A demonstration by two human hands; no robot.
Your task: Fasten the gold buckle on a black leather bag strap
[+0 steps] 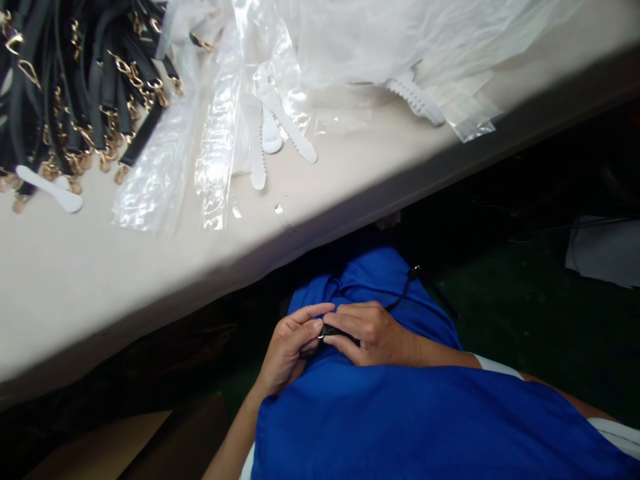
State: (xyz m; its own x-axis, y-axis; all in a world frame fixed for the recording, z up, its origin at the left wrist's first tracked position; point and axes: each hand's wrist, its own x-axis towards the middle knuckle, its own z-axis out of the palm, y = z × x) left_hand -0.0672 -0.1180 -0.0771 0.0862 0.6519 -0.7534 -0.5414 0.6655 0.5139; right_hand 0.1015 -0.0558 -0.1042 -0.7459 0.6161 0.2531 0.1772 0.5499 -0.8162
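Above my lap, over the blue apron [380, 427], my hands hold a black strap [341, 333] with a bit of gold metal at its end. My left hand [293, 343] pinches that metal end between thumb and fingers. My right hand [373, 333] is closed round the strap just beside it, the fingertips of both hands almost meeting. Part of the strap is hidden inside the right hand. A thin black length runs out behind the right hand, with a shiny piece at its far end [415, 271].
On the pale tabletop [100, 273] lie a heap of black straps [103, 87] with gold clasps, clear plastic bags [215, 153], and white toothed strips [295, 133]. A white flat stick [50, 190] lies near the heap. Below left stands a cardboard box [110, 447].
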